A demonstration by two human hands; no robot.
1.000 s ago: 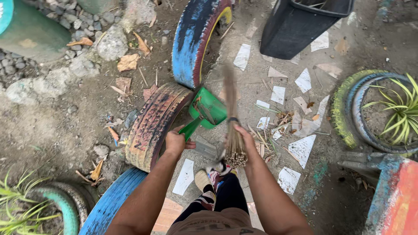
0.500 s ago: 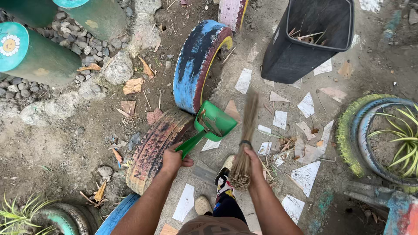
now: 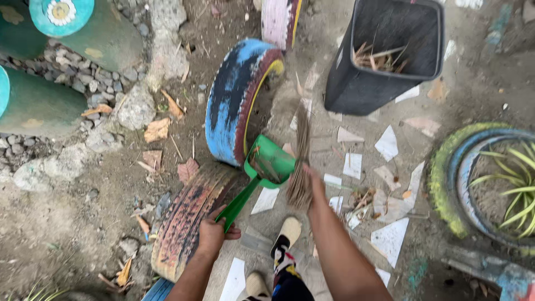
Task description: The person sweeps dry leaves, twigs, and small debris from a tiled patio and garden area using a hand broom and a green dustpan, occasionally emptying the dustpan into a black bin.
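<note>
My left hand (image 3: 213, 234) grips the handle of a green dustpan (image 3: 270, 164), which holds some dry twigs and sits low beside a blue-painted tyre (image 3: 237, 100). My right hand (image 3: 315, 187) holds a bundle of brown broom sticks (image 3: 301, 161), blurred, right next to the pan's mouth. A black bin (image 3: 384, 53) with dry leaves inside stands ahead to the right. Dry leaves and debris (image 3: 365, 198) lie on the ground to the right of the broom. My feet (image 3: 287, 237) are below the pan.
A worn orange-striped tyre (image 3: 186, 220) is half buried by my left hand. A pink tyre (image 3: 278, 19) stands farther ahead. A green and blue tyre planter (image 3: 446, 184) with a plant is on the right. Green painted cylinders (image 3: 39, 103), stones and leaves lie left.
The view has moved forward toward the black bin. The dustpan and broom have stayed together and moved up beside the blue tyre; the broom is swinging.
</note>
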